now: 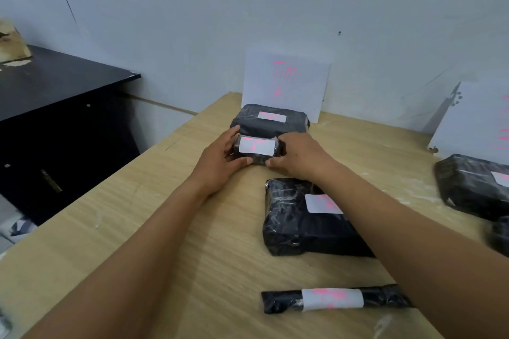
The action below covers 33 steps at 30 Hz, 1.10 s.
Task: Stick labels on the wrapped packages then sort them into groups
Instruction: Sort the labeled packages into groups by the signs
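Small labelled package (257, 149) pinched end to end: left hand (220, 162) on its left end, right hand (298, 155) on its right, fingers wrapped, thumbs at the near edge. Long axis left-right. Sits just in front of the larger labelled package (271, 121) below the pink-lettered sign (286, 81). Looks like sorting; both hands equally close, short push away to land it.

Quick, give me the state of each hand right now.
Left hand: closed on the left end of the small black package.
Right hand: closed on the right end of the same package, both holding it together.
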Each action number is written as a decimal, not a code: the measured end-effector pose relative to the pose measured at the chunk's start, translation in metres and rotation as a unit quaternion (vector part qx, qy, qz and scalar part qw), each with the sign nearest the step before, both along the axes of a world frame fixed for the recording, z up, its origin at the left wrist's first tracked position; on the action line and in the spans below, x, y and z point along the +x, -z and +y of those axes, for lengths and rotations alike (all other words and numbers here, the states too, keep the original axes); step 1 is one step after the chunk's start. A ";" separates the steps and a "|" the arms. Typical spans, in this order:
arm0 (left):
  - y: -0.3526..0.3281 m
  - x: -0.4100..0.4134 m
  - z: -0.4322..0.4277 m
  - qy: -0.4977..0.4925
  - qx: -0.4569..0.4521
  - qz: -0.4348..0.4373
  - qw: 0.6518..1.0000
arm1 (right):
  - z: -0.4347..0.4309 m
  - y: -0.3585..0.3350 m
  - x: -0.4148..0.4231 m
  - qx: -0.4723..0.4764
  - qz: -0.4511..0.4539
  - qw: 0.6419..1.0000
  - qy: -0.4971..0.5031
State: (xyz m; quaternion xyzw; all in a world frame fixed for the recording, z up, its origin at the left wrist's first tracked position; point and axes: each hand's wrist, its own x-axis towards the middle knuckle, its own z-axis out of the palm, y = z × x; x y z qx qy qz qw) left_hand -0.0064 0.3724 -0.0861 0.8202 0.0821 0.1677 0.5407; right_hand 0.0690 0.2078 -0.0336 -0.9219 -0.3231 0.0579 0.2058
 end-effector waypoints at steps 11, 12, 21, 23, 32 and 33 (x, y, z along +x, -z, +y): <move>0.003 -0.002 -0.011 -0.065 0.014 -0.062 0.996 | -0.004 0.012 -0.004 0.041 -0.008 0.999 0.032; 0.003 -0.002 -0.012 -0.069 0.015 -0.062 0.996 | -0.004 0.012 -0.004 0.040 -0.009 0.999 0.030; 0.004 -0.010 -0.013 -0.103 0.009 -0.038 0.994 | -0.012 0.004 -0.008 0.048 0.007 0.998 0.033; 0.004 -0.017 -0.014 -0.126 0.005 -0.028 0.992 | -0.017 0.001 -0.011 0.043 0.007 0.998 0.040; 0.002 -0.072 -0.041 -0.153 0.014 -0.009 0.988 | -0.073 -0.022 -0.042 0.040 -0.005 0.998 0.037; 0.001 -0.080 -0.045 -0.151 0.020 -0.007 0.988 | -0.082 -0.024 -0.047 0.044 -0.005 0.999 0.032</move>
